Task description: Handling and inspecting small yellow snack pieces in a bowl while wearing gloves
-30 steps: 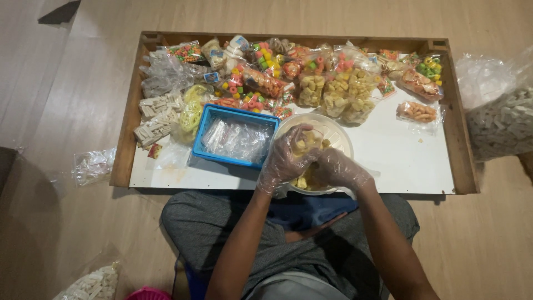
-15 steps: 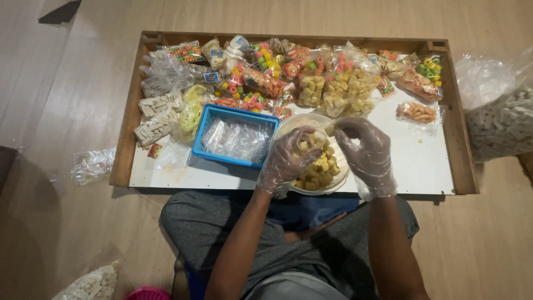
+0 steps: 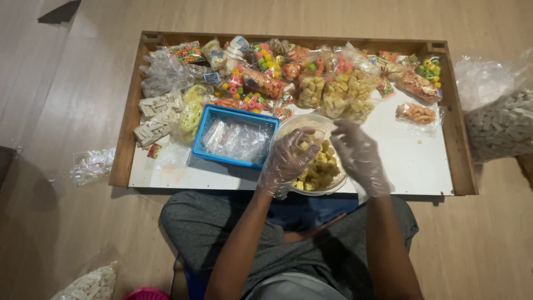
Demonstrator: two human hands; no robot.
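The bowl of yellow snack pieces (image 3: 317, 166) was seen at lower centre of the frame. A few pieces were pinched in the left hand (image 3: 287, 158) over it; the right hand (image 3: 358, 155) was held slack-fingered, empty, just to its right.

The left hand (image 3: 286, 160) covers part of the bowl (image 3: 333, 186), whether it pinches a yellow snack piece is unclear, and the big bag of white sticks (image 3: 502, 130) runs off the right edge.

Warm, even indoor light, soft shadows below the tray (image 3: 125, 166), slight blur on both hands
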